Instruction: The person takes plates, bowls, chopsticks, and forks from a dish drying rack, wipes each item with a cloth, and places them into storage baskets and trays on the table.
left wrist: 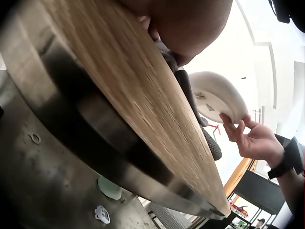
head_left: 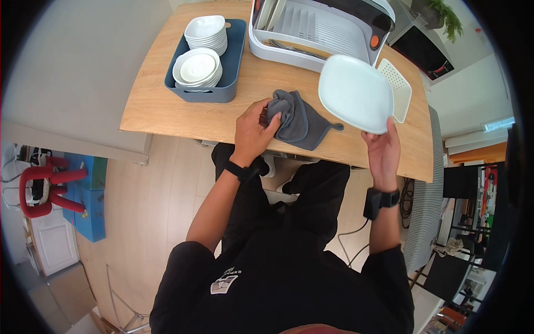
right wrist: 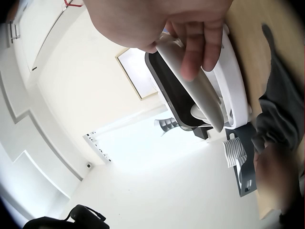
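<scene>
A pale square plate (head_left: 356, 93) is tilted above the table's right part, its lower edge pinched by the right hand (head_left: 384, 150). In the left wrist view the plate's underside (left wrist: 217, 95) faces the camera, with the right hand's fingers below it. The left hand (head_left: 253, 131) grips a bunched part of a grey cloth (head_left: 311, 125), whose looped corner lies spread on the table. In the right wrist view the plate (right wrist: 190, 81) is seen nearly edge-on, thumb on one side and fingers on the other.
On the table (head_left: 183, 119), a blue-grey bin (head_left: 208, 96) holds stacked white bowls (head_left: 197, 69) at the left. A white dish rack (head_left: 289, 55) with a dark lid stands at the back. A perforated white tray (head_left: 401, 92) lies partly behind the plate; a microwave (head_left: 425, 50) is beyond.
</scene>
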Demonstrator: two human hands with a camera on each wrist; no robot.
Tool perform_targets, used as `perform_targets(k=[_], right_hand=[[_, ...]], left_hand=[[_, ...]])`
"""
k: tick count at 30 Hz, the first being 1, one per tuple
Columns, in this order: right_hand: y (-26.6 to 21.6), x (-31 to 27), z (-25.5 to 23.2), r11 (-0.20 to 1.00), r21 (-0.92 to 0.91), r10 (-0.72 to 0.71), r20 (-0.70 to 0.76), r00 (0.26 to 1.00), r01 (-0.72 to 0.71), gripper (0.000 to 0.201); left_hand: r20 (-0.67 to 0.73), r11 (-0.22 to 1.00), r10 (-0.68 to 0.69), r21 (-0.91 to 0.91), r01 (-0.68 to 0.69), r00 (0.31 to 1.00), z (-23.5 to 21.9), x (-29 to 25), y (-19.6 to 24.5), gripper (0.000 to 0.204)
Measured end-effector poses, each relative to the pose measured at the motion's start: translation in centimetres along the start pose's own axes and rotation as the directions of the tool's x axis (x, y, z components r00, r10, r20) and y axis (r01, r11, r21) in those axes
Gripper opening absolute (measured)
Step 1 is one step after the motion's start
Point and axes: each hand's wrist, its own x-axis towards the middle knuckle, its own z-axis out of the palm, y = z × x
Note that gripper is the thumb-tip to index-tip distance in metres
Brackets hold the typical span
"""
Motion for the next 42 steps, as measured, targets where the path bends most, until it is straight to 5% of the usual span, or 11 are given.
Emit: perform_targets(k=[5,17,35,42], right_hand=[[0.5,8.4,2.5,0.992,-0.108,-0.038,0.207,0.978,0.062,0.035],[4.7,22.1,12.1,0.925,-0.312,-0.172,0.161,0.972,0.215,0.050],[4.1,24.0,19.0,0.751,-0.587,-0.306,0.098,0.947,0.303,0.050],[3.5,23.9,20.8,0.709,-0.650,-0.227,0.154,0.961,0.272,0.060]], left_hand=[[0.025,1.000,0.000,-0.009,0.000,1.000,0.1,0.1,-0.4,0.034],[0.039,0.999,-0.039,-0.017,0.040,0.998,0.2,0.3,-0.1,0.032],[0.046,0.999,-0.047,0.005,0.047,0.998,0.4,0.3,-0.2,0.032],[0.043,0.999,-0.036,0.031,0.034,0.998,0.4,0.4,0.1,0.032]])
